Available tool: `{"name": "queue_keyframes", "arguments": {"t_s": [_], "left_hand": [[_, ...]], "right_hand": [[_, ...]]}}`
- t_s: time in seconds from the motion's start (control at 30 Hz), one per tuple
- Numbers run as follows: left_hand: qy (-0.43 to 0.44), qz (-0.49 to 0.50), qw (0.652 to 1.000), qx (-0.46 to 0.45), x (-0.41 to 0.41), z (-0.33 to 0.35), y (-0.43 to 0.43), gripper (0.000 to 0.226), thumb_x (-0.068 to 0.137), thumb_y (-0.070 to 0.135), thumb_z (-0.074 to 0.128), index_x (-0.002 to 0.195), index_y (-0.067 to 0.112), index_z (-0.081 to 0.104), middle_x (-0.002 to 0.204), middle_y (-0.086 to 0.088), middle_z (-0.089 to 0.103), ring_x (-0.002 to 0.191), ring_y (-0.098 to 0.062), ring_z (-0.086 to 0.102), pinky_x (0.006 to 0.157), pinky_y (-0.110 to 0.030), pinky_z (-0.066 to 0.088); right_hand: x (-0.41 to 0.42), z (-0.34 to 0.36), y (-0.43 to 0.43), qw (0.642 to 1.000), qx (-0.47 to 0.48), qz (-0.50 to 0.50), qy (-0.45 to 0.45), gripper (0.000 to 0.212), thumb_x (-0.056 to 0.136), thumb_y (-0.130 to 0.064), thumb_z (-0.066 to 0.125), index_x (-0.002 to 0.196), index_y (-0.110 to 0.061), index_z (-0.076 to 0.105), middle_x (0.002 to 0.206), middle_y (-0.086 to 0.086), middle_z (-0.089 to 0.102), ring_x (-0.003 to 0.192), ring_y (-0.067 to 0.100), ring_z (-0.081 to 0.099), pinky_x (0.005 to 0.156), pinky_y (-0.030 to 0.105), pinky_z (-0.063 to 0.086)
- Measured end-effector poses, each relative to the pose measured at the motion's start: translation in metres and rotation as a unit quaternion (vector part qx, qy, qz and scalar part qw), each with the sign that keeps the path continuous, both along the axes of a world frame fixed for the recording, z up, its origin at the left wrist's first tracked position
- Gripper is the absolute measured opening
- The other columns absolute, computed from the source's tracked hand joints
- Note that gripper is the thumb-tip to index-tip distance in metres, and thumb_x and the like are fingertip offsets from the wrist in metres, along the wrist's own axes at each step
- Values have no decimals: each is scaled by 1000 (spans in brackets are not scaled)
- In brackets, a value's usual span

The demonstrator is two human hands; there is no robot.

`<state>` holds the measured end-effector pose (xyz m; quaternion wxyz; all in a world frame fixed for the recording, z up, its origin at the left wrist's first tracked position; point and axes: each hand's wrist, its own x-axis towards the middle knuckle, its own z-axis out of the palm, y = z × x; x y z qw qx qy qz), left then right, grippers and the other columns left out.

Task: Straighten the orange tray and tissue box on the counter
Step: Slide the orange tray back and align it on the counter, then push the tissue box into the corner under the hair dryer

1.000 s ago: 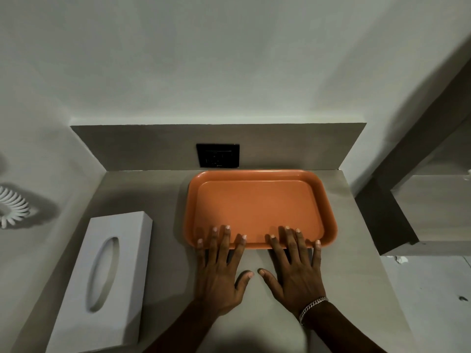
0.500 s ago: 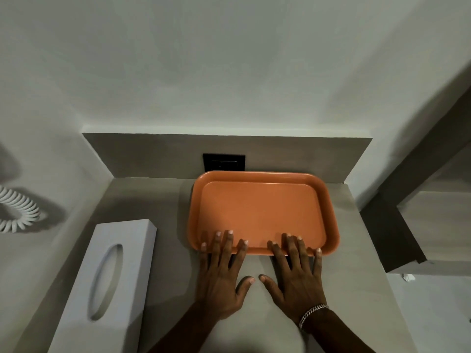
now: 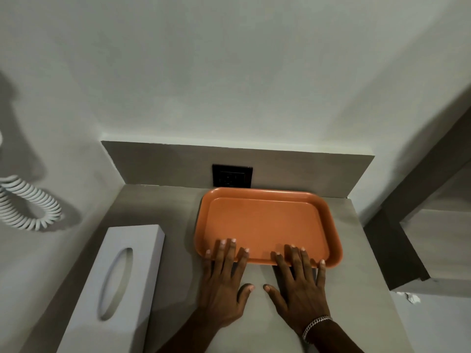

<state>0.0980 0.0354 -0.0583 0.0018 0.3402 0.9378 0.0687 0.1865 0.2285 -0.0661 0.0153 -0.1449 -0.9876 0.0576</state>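
An empty orange tray (image 3: 265, 220) lies on the grey counter (image 3: 163, 207), its far rim close to the backsplash. My left hand (image 3: 224, 281) and my right hand (image 3: 300, 284) lie flat side by side with spread fingers. Their fingertips rest on the tray's near rim, palms on the counter. Neither hand grips anything. A white tissue box (image 3: 119, 284) with an oval slot lies at the counter's left, angled slightly and apart from the tray.
A dark wall socket (image 3: 232, 176) sits in the backsplash just behind the tray. A white coiled cord (image 3: 28, 210) hangs on the left wall. A grey cabinet block (image 3: 428, 245) stands right of the counter's edge.
Both hands have slid the tray away from me toward the backsplash; its far rim now sits just below the socket. The tissue box has not moved.
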Motion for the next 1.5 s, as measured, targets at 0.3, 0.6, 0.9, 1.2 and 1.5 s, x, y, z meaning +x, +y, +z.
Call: {"name": "queue_keyframes", "arguments": {"t_s": [0.3,0.6,0.9,1.2,1.5], "left_hand": [[23,65,992,106,-6,27,-32,80,92,63,31,155,16,15,165,-17,13,153,-38,7,121,-64,17],[66,230,964,113,-6,43,-116,86,89,62,39,155,13,16,165,-18,11,153,-38,4,121,-63,12],[-31,407,913,13,-6,40,-165,118,67,79,49,155,20,0,165,-19,1,151,-43,1,116,-72,3],[-69,469,880,31,-20,41,-171,124,52,80,56,150,24,4,157,-19,15,142,-43,18,109,-65,26],[-58,474,878,42,-63,53,-193,123,52,75,62,150,23,9,155,-18,19,141,-42,21,110,-64,26]], "right_hand": [[-7,13,-37,994,-48,86,56,83,89,-71,35,156,-32,7,165,2,6,152,28,8,118,61,6],[-47,26,-116,951,-114,283,53,73,94,-66,35,155,-33,14,164,1,4,153,21,0,120,47,7],[-89,15,-166,915,-58,396,-49,77,91,-61,33,154,-18,20,166,13,6,153,31,0,124,51,11],[-106,-1,-177,906,-27,415,-79,84,87,-73,14,157,-27,1,166,5,-7,153,27,-9,122,55,-7],[-107,-10,-175,908,-29,412,-67,82,88,-75,11,155,-32,-5,165,-1,-11,153,22,-11,121,54,-7]]}}
